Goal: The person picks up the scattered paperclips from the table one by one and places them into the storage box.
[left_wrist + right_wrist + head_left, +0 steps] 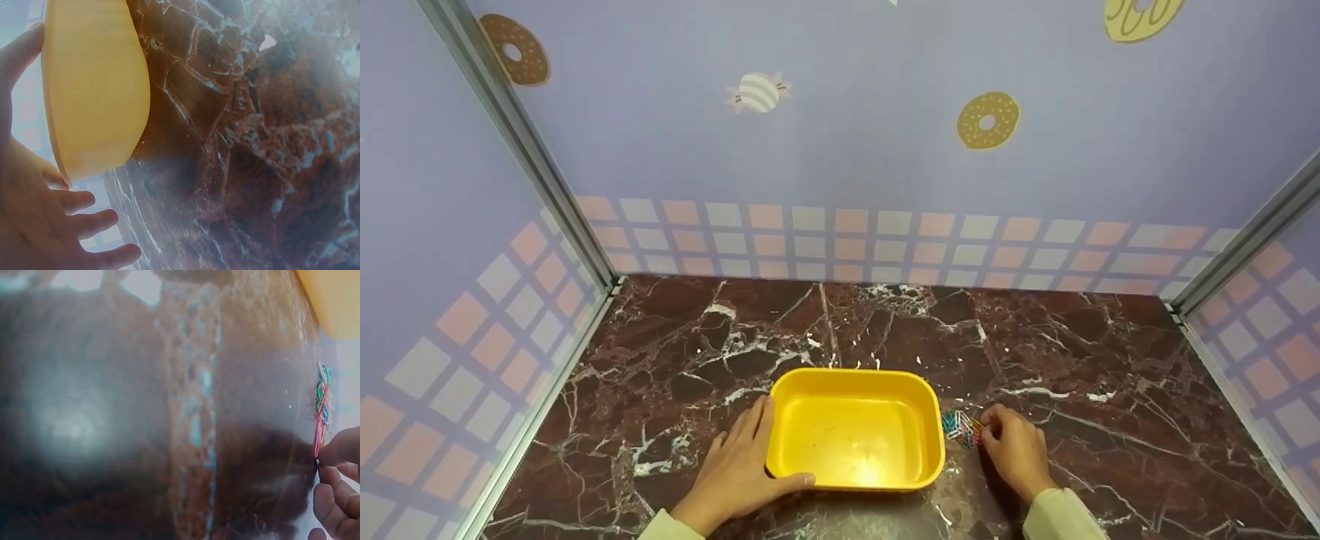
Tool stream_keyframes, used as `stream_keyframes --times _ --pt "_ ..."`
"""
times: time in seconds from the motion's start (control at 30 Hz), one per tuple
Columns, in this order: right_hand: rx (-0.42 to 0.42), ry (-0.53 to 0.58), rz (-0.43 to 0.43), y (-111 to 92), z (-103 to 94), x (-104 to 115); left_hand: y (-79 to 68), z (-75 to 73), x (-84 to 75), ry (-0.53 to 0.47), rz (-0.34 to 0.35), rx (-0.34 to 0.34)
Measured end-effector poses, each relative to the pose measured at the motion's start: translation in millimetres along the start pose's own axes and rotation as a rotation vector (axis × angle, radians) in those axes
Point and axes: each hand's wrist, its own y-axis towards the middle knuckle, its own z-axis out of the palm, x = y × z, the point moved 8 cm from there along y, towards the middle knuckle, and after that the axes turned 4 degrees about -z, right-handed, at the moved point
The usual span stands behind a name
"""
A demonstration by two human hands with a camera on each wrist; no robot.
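Observation:
A shallow yellow plastic tray (851, 379) with rounded corners sits on the marble-patterned surface, with nothing inside. My left hand (739, 465) lies at its near left corner, fingers extended along the left side and thumb over the front rim. The left wrist view shows the tray's outer side (95, 84) beside the spread fingers. Right of the tray lies a small heap of coloured paper clips (960, 426). At the heap's right edge, my right hand (1018, 450) has thumb and forefinger curled together on a pinkish-red paper clip (318, 433); the fingertips partly hide its end.
Purple wall panels (847, 165) with pink and white squares enclose the dark red marbled table (660, 390) at the back and both sides. Metal corner posts (532, 161) stand at the back left and back right.

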Motion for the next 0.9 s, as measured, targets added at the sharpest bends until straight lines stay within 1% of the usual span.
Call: stream_keyframes --times 0.23,0.53,0.7,0.9 --pt "0.011 0.021 0.008 -2.0 -0.4 -0.6 0.2 -0.4 -0.5 0.002 0.007 -0.012" --pt "-0.021 0.054 0.022 -5.3 -4.4 2.6 0.2 1.9 1.3 0.012 0.007 -0.015" --pt "-0.038 0.105 0.037 -6.7 -6.8 5.8 0.2 1.1 1.0 0.015 0.012 -0.024" --pt "-0.041 0.2 0.036 -9.7 -12.2 15.0 1.0 0.5 0.5 0.011 0.011 -0.015"
